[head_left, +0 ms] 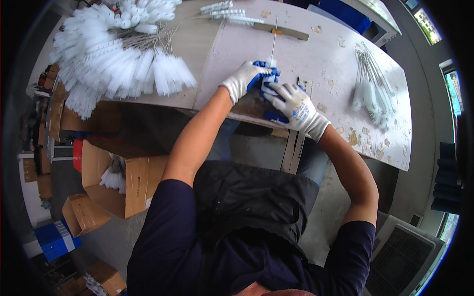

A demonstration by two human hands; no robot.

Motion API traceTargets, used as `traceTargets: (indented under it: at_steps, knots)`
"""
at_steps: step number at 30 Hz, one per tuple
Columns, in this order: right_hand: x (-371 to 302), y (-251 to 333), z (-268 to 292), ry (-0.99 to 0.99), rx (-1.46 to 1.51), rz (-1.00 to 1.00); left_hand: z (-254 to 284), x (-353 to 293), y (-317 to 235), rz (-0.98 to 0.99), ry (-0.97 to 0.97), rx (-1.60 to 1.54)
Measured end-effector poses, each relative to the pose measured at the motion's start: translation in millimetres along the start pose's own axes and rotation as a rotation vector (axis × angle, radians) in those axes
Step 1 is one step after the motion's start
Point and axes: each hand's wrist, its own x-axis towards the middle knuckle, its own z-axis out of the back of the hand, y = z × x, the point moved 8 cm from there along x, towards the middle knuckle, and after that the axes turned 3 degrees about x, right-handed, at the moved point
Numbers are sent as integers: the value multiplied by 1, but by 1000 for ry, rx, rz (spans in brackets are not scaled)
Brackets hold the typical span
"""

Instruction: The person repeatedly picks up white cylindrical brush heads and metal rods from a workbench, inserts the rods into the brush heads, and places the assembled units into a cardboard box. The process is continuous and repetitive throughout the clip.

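Note:
Both hands wear white knit gloves with blue palms. My left hand and my right hand meet at the front edge of a worn white table. Between the fingers of the two hands is the white bristle head of a wire-stemmed bottle brush, whose thin wire stem points away from me across the table. My left hand closes around the brush head; my right hand's fingers are spread beside it, touching the same spot. The bristle end is mostly hidden by the gloves.
A large heap of white bottle brushes covers the table's left end. A smaller bunch of brushes lies at the right. Three brushes lie at the far edge. An open cardboard box with brushes stands on the floor at left.

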Motion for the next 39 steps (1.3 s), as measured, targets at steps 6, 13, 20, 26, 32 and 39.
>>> traceTargets:
  at_steps: [6,13,20,26,32,39]
  knots:
    - [26,-14,-19,114,-83,88,-5,-6,-9,20,-118,95]
    - [36,-3,-23,102,-169,202,0,6,1,45,-263,359]
    - [36,1,-27,248,-213,36,-33,12,-19,38,-3,667]
    - [41,8,-28,571,-292,-161,-8,-65,-42,-335,-509,442]
    - [35,17,-29,593,-249,-488,-7,-162,12,-403,-750,435]
    - [27,12,-23,337,-66,-894,-80,-144,115,78,-157,-362]
